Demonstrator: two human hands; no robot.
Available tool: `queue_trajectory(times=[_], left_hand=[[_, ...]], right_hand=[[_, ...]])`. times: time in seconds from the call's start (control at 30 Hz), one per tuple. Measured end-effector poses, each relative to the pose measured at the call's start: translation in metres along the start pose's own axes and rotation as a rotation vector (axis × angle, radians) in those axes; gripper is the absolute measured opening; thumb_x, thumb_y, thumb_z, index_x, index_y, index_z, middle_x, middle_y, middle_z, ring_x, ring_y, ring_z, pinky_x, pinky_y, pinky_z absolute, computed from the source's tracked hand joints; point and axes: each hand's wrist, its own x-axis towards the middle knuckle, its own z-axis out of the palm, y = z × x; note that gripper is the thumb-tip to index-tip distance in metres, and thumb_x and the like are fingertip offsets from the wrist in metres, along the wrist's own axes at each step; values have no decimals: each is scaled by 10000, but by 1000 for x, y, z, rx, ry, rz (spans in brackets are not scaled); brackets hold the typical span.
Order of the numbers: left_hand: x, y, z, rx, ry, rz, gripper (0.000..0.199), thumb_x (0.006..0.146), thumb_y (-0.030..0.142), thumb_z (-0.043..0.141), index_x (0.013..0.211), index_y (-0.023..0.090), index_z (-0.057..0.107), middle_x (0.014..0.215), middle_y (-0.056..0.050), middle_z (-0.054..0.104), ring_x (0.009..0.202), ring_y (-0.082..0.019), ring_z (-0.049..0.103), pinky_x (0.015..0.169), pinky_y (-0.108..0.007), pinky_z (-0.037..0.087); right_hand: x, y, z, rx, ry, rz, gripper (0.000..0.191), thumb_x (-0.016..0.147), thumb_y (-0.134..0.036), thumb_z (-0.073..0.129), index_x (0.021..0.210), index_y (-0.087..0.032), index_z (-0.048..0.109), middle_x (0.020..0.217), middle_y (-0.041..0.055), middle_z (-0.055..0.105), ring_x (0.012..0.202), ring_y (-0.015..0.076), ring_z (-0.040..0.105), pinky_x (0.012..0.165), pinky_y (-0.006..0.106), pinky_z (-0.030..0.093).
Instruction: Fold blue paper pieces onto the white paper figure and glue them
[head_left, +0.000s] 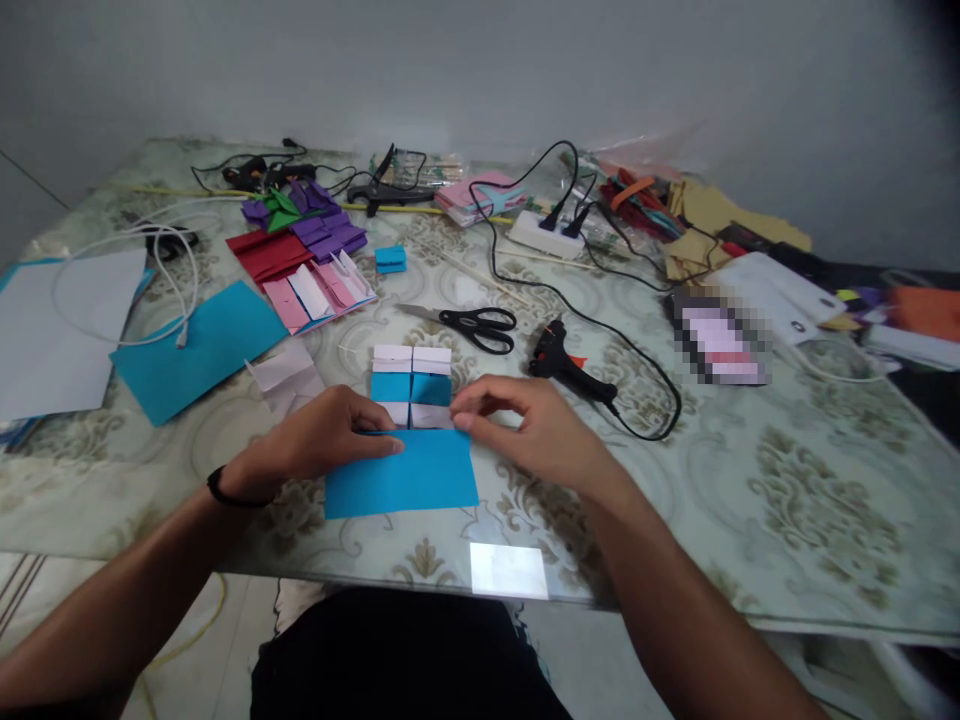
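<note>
In front of me a blue sheet of paper (405, 480) lies on the table, its near part flat. Beyond it are folded white and blue paper flaps (430, 387) in two columns, divided by a slit; whether they belong to the same sheet I cannot tell. My left hand (337, 430) is closed at the sheet's upper left edge, thumb on top and fingers curled behind. At the upper right corner, my right hand (517, 420) pinches the edge between thumb and fingers. Black-handled scissors (480, 328) and a black glue gun (566, 365) lie just beyond my hands.
To the left are a blue sheet (191, 345), white sheets (67, 330) and a white cable (196, 270). Folded colored papers (322, 285) lie farther back. A white power strip (544, 235) with black cords sits behind the glue gun. A blurred phone (720, 345) lies at right.
</note>
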Motion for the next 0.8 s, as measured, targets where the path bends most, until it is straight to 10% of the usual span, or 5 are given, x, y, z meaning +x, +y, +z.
queue_trajectory(times=[0.23,0.8], left_hand=[[2,0,13,30,0,69,268,902,364,679,759,152,757,662,19,664,625,-119,537,557,-204,379],[-5,7,14,75,79,141,289,960,288,599,856,145,827,721,12,739,633,-109,566,571,-206,394]], right_hand=[[-2,-4,33,4,-51,-16,66,902,-196,707,855,-200,754,828,14,782,772,168,713,723,274,544],[-1,-4,38,39,-29,-89,86,849,-142,667,815,-207,711,829,5,764,778,161,701,768,275,546]])
